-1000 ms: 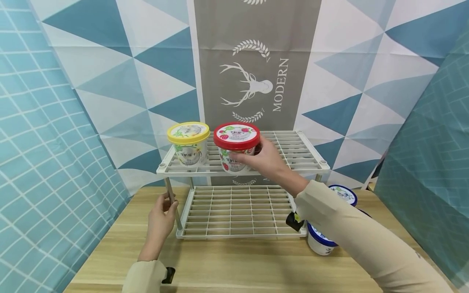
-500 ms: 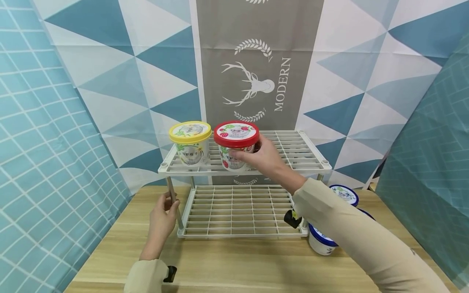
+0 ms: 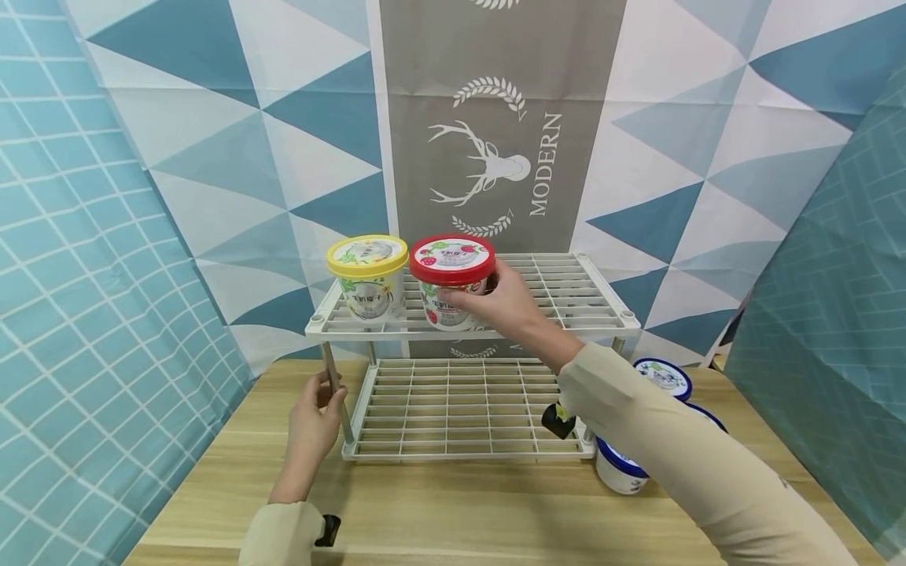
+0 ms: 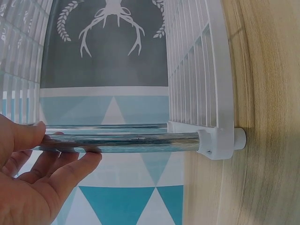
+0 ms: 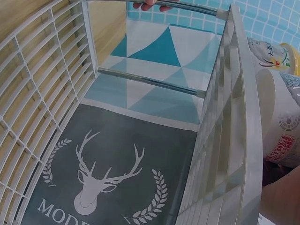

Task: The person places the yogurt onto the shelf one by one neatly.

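Note:
A white tub with a red lid [image 3: 453, 271], printed with strawberries, stands at the front of the rack's upper shelf [image 3: 587, 295]. My right hand [image 3: 504, 303] grips it from the right side, thumb across its front. Just to its left is a similar tub with a yellow lid [image 3: 368, 291]; both tubs also appear at the right edge of the right wrist view, the held tub [image 5: 281, 117] nearer. Down at the rack's front left, my left hand [image 3: 314, 417] pinches the metal post [image 4: 140, 142] between thumb and fingers. The fingers behind the red-lidded tub are hidden.
Several blue-lidded tubs, one at the back [image 3: 664, 377] and one in front [image 3: 621, 470], stand right of the rack, partly behind my right sleeve [image 3: 658, 417]. The lower shelf [image 3: 460, 409] sits on the wooden table [image 3: 453, 511]. Patterned cloth hangs behind.
My right hand has shifted the red-lidded tub slightly left, closer to the yellow-lidded one. The left hand keeps its hold on the post.

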`<state>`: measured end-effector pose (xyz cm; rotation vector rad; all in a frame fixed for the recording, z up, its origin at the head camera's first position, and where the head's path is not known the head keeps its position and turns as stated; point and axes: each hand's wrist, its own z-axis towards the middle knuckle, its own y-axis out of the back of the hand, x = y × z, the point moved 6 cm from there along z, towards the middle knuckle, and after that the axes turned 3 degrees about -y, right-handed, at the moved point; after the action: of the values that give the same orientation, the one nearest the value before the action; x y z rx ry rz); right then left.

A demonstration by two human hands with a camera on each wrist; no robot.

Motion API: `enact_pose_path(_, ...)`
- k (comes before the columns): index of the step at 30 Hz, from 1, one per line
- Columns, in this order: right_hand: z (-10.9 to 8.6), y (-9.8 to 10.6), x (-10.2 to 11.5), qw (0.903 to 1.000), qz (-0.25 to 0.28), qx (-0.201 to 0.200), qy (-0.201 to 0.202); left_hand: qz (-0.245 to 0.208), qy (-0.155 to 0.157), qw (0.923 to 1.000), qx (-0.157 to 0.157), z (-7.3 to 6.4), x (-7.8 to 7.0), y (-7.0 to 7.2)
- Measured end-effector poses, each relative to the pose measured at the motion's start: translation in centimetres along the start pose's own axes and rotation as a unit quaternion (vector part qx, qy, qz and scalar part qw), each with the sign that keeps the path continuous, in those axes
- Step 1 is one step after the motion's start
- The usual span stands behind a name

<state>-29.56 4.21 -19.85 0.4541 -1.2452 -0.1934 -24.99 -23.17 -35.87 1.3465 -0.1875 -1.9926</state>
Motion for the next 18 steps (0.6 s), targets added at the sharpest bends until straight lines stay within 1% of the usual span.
enact_pose_path(6,0.16,-0.09,-0.03,1.0000,0.004,0.001,0.004,0.000,-0.004,1.0000,-0.001,-0.02,0.03,0.03)
enact_pose_path(18,0.54,-0.04,-0.18,1.0000,0.005,0.000,-0.001,-0.001,0.000,1.0000,0.000,-0.05,0.03,0.06)
